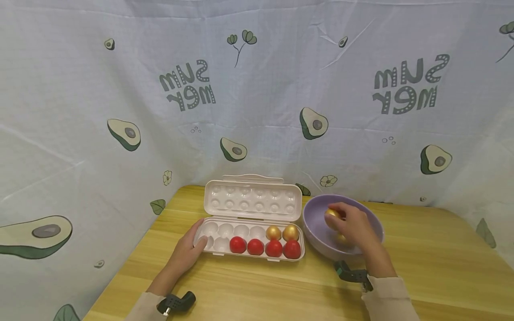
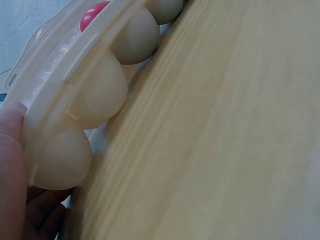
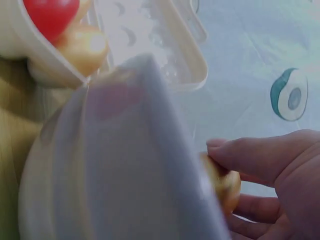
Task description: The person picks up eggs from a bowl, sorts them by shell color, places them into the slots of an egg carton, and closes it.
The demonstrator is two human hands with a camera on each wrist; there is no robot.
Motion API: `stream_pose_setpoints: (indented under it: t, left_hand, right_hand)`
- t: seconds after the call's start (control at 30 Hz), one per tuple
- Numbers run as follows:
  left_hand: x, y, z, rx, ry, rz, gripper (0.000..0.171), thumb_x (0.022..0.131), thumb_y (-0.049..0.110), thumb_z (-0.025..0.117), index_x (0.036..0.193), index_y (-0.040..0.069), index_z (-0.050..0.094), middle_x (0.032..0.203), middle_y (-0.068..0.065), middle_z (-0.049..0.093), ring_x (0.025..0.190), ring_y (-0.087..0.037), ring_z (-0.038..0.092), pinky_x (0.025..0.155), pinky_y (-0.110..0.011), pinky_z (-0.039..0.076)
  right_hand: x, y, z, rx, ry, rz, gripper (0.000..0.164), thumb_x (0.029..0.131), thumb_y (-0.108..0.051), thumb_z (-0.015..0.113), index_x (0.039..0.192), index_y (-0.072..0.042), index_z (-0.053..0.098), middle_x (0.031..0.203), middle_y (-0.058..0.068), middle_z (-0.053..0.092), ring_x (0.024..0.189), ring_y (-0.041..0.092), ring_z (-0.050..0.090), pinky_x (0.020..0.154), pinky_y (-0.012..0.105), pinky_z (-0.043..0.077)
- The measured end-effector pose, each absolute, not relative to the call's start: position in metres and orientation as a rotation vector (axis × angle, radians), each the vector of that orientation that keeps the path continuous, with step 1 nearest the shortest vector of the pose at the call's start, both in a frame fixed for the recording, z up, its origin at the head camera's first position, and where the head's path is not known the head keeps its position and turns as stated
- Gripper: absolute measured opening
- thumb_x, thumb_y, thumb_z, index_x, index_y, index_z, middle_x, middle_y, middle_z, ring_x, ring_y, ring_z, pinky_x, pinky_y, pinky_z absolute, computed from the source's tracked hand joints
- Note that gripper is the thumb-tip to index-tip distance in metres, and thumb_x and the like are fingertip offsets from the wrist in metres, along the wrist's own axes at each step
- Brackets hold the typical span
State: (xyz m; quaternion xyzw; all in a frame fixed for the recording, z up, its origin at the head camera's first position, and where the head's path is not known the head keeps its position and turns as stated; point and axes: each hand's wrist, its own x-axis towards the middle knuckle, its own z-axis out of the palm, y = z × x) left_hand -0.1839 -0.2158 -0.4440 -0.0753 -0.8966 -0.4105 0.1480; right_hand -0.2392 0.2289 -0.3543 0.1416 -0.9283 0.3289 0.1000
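An egg carton (image 1: 248, 219) lies with its lid raised at the back. Several red eggs (image 1: 255, 247) fill the right part of its front row, and two gold eggs (image 1: 273, 232) sit at the right end of the back row. My left hand (image 1: 185, 250) grips the carton's left end, thumb over the rim and fingers beneath, as the left wrist view shows. Over the purple bowl (image 1: 315, 216), my right hand (image 1: 353, 225) pinches a gold egg (image 3: 227, 187) between thumb and fingers. Another gold egg in the bowl is partly hidden under that hand.
The bowl stands close against the carton's right end. Both rest on a wooden table (image 1: 257, 290). Behind the table hangs a white curtain (image 1: 265, 89) printed with avocados. A dark band with a device (image 1: 176, 303) sits on each wrist.
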Motion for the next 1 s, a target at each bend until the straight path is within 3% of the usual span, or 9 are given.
stream_pose_setpoints:
  t: [0.13,0.33,0.53,0.7,1.0]
  left_hand:
    - [-0.183,-0.215,-0.443,-0.215,-2.582,-1.189,0.054,0.091,0.028,0.05,0.14,0.014,0.031,0.141,-0.006,0.036,0.128,-0.025,0.032,0.105,-0.045,0.026]
    - [-0.183,-0.215,-0.443,-0.206,-2.589,-1.19,0.055,0.092,0.028,0.05,0.14,0.013,0.03,0.141,-0.007,0.035,0.129,-0.027,0.031,0.105,-0.046,0.026]
    - [-0.184,-0.216,-0.443,-0.206,-2.588,-1.186,0.055,0.091,0.028,0.05,0.14,0.013,0.031,0.141,-0.007,0.036,0.129,-0.027,0.031,0.105,-0.046,0.026]
    - [-0.185,-0.216,-0.445,-0.211,-2.592,-1.187,0.054,0.092,0.029,0.05,0.14,0.014,0.03,0.141,-0.007,0.036,0.129,-0.026,0.031,0.105,-0.045,0.026]
    - [-0.186,-0.216,-0.446,-0.206,-2.597,-1.187,0.054,0.092,0.028,0.049,0.14,0.014,0.03,0.141,-0.007,0.036,0.129,-0.026,0.031,0.105,-0.045,0.026]
  right_hand:
    - [-0.239,0.225,-0.352,0.423,-2.716,1.011,0.045,0.088,-0.038,0.055,0.12,-0.006,0.055,0.111,0.012,0.06,0.095,0.027,0.057,0.079,0.043,0.048]
    - [-0.24,0.218,-0.349,0.432,-2.674,1.095,0.045,0.086,-0.039,0.057,0.118,-0.008,0.057,0.109,0.011,0.061,0.095,0.026,0.057,0.082,0.045,0.047]
    - [-0.24,0.206,-0.349,0.488,-2.622,1.166,0.038,0.086,-0.034,0.059,0.115,-0.01,0.059,0.106,0.006,0.062,0.091,0.021,0.059,0.081,0.039,0.047]
    - [-0.24,0.197,-0.352,0.539,-2.549,1.234,0.033,0.086,-0.029,0.061,0.113,-0.012,0.061,0.105,0.002,0.063,0.09,0.016,0.059,0.078,0.028,0.048]
    - [-0.237,0.185,-0.352,0.543,-2.52,1.352,0.035,0.086,-0.029,0.061,0.116,-0.01,0.059,0.109,0.006,0.059,0.094,0.02,0.057,0.068,0.022,0.052]
